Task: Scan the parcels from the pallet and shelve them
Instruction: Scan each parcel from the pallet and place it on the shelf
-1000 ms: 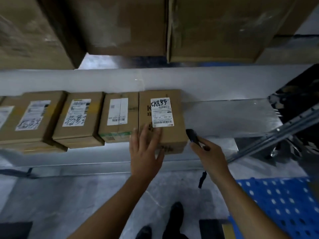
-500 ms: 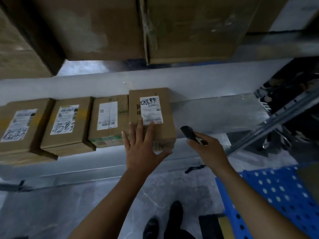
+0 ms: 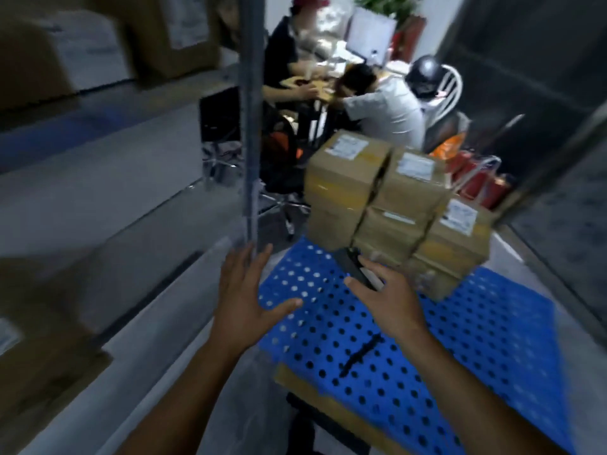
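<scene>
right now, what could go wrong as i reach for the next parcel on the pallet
1. Your right hand holds the scanner, so only the left hand is free; a one-handed lift could slip.
2. The parcels are stacked unevenly on the pallet; pulling a lower one may topple those above.
3. The shelf post stands close by your left hand; a carried box could knock it.
</scene>
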`<state>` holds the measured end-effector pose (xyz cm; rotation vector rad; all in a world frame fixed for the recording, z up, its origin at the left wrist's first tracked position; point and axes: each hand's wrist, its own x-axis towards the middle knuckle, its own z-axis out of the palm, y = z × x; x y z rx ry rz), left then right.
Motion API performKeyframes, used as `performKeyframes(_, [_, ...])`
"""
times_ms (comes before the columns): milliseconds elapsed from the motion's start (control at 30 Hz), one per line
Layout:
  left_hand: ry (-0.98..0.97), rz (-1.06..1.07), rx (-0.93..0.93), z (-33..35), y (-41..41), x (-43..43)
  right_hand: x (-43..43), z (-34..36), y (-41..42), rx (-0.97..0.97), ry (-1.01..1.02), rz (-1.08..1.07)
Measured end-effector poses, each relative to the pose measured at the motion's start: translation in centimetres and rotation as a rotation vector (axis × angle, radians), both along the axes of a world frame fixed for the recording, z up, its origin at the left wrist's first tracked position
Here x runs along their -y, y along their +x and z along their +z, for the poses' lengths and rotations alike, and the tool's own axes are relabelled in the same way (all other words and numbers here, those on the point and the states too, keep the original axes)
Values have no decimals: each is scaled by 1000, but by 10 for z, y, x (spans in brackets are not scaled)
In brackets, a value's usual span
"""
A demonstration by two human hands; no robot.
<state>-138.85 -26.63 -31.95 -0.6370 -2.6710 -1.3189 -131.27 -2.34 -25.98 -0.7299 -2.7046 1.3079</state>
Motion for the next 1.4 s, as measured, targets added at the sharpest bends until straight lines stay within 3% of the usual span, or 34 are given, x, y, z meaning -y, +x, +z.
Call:
performKeyframes(67, [54,-105,69,14,-22,-38,-35,11,3,-2,47,-93])
performKeyframes(233, [111,-210,46,35,-113,-107,-97,23,-15,-68,163,-193])
performKeyframes(433, [43,-212,101,44,-235,-149,-117,12,-57,-103,38,-173])
performKeyframes(600, [-7,-318,113,25,-282,-174,-122,-8,-71,-72,-3,-212])
performKeyframes(733, [170,-275,51,3,-279,-182,-124,-14,-71,-82,-24,-233])
performKeyframes(1067, [288,-134,-33,-3,-226,-153,-91,10,-54,-124,66,-249])
performKeyframes(1400, [320,-154,25,-45,-59,-29,-27,12,38,-57,-36,-115])
